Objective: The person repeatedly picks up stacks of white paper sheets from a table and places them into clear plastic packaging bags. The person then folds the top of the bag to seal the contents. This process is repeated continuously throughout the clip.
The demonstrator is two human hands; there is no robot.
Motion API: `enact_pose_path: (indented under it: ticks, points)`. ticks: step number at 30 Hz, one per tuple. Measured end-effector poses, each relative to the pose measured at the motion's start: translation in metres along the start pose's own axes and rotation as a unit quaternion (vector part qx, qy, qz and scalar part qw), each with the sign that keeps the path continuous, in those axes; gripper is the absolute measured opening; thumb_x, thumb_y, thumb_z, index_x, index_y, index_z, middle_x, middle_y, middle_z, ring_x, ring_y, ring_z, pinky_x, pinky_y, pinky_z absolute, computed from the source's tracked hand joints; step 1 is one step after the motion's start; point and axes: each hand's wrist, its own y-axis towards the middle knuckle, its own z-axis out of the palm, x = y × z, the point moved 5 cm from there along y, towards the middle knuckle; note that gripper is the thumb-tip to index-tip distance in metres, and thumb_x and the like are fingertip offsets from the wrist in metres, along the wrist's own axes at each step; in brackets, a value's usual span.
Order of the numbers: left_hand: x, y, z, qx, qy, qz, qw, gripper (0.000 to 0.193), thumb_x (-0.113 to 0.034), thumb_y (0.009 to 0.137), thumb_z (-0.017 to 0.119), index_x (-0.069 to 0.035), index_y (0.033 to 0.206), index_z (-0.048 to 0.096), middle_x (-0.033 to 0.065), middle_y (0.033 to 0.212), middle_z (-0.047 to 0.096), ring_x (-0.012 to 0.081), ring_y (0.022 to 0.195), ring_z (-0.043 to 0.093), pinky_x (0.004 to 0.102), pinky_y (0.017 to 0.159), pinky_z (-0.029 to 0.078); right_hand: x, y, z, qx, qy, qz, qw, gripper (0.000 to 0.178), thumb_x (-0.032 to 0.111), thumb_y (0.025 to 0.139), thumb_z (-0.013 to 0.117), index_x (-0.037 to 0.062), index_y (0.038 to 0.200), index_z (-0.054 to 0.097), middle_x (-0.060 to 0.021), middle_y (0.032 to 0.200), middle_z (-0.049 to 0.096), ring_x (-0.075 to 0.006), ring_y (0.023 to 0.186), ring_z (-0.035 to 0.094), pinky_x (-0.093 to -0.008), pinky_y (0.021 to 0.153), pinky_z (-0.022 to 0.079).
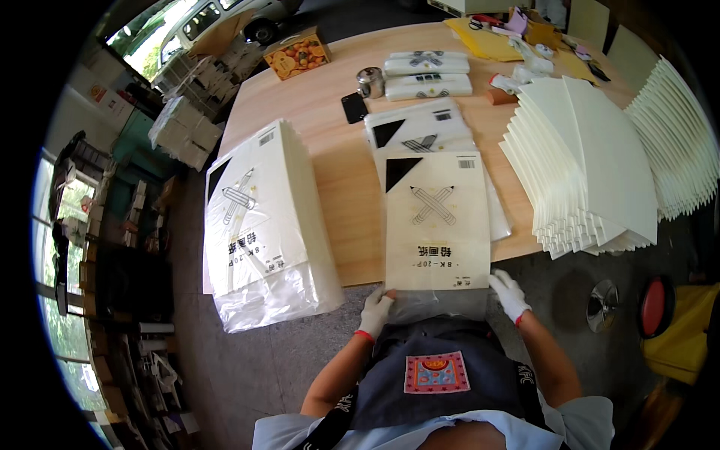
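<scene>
A clear plastic bag of drawing paper (435, 240), printed with crossed pencils and a black corner, lies in front of me, its loose clear end over the table's near edge. My left hand (375, 311), in a white glove with a red cuff, is closed at the bag's lower left edge. At the lower right corner is my gloved right hand (511, 298), fingers stretched out along the side. Beneath and beyond this bag lie more plastic bags (450, 124) of the same print. A tall stack of filled bags (259, 217) stands to the left.
Fanned stacks of cream paper (589, 150) cover the table's right side. At the back are rolled plastic bags (427, 86), a metal tin (370, 81), a black phone (353, 108), a fruit-printed box (297, 54) and yellow envelopes (484, 41). A stool (602, 306) stands at right.
</scene>
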Motion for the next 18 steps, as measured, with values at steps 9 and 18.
enact_pose_path:
  ticks: [9,18]
  points:
    - [-0.241,-0.126,-0.114,-0.130,-0.047,0.478,0.867,0.022,-0.002,0.085,0.047,-0.002,0.107,0.050,0.0110,0.098,0.053,0.0212,0.080,0.057,0.0312,0.069,0.049,0.180,-0.011,0.166,0.476,0.320,-0.037,0.818,0.041,0.030,0.094,0.051,-0.0012,0.121,0.050,-0.0073,0.103,0.061,-0.0124,0.088,0.061,-0.0237,0.070,0.052]
    - [-0.168,-0.085,-0.312,-0.395,0.200,0.179,0.879,0.026,-0.033,0.092,0.055,-0.006,0.092,0.054,-0.0027,0.069,0.050,0.0039,0.060,0.045,0.0215,0.051,0.037,0.329,-0.040,0.223,0.250,-0.198,-0.310,0.896,0.059,0.061,0.086,0.045,0.0062,0.069,0.059,-0.0132,0.069,0.062,-0.0216,0.065,0.060,-0.0378,0.065,0.047]
